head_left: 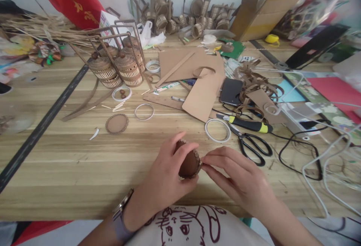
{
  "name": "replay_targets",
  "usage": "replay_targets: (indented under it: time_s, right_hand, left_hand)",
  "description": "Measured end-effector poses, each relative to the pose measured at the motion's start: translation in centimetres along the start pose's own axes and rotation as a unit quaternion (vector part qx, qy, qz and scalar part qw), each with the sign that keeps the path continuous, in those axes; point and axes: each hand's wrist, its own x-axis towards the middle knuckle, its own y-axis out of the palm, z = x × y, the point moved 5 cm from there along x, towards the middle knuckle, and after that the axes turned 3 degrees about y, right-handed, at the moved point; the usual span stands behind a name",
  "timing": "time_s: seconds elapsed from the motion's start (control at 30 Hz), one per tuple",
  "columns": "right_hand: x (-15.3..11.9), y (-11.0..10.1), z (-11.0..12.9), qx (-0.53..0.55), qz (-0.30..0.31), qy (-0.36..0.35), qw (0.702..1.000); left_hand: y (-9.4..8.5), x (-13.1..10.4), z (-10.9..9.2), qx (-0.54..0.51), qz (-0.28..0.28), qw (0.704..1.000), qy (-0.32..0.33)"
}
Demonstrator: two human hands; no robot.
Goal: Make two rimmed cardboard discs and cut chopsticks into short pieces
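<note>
Near the table's front edge, my left hand [169, 169] is wrapped round a small round brown cardboard disc [189, 164] with a ridged rim, held tilted up. My right hand [232, 171] pinches at the disc's right edge with thumb and fingers; what lies between the fingertips is too small to make out. A similar disc [117, 123] with a ridged rim lies flat on the table to the left. Beside it are a thin white ring [144, 111] and several short pale sticks [119, 106].
Black scissors [254, 146], a tape roll [217, 130] and a yellow-black cutter [249, 123] lie right of centre. Cardboard sheets [203, 94], a phone [231, 91] and brown strips lie behind. Small baskets in frames [128, 69] stand back left; cables [313, 156] cover the right.
</note>
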Motion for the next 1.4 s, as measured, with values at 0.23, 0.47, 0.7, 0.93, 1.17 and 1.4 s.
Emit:
replay_targets:
  time_s: [0.23,0.47,0.7,0.93,1.17,1.4]
  right_hand:
    - [0.2,0.4,0.6,-0.040,-0.021,-0.063,0.997]
    - [0.0,1.0,0.7,-0.041,-0.047,-0.077,0.995]
    - [-0.4,1.2,0.6,-0.028,-0.073,-0.082,0.994]
    - [-0.6,1.2,0.9,0.001,-0.104,-0.050,0.993]
    - [-0.6,1.4,1.2,0.039,-0.101,-0.059,0.992]
    - [-0.3,1.9,1.2,0.127,-0.100,-0.022,0.987]
  left_hand:
    - [0.2,-0.2,0.0,0.014,0.006,1.000,0.003]
    - [0.2,-0.4,0.6,-0.021,0.017,0.999,-0.018]
    - [-0.2,-0.4,0.5,-0.068,0.021,0.997,-0.028]
    - [-0.4,-0.2,0.4,-0.108,-0.004,0.994,-0.029]
    - [-0.7,-0.2,0.3,-0.089,-0.084,0.992,-0.014]
    - [-0.7,-0.6,0.6,-0.089,-0.109,0.990,0.001]
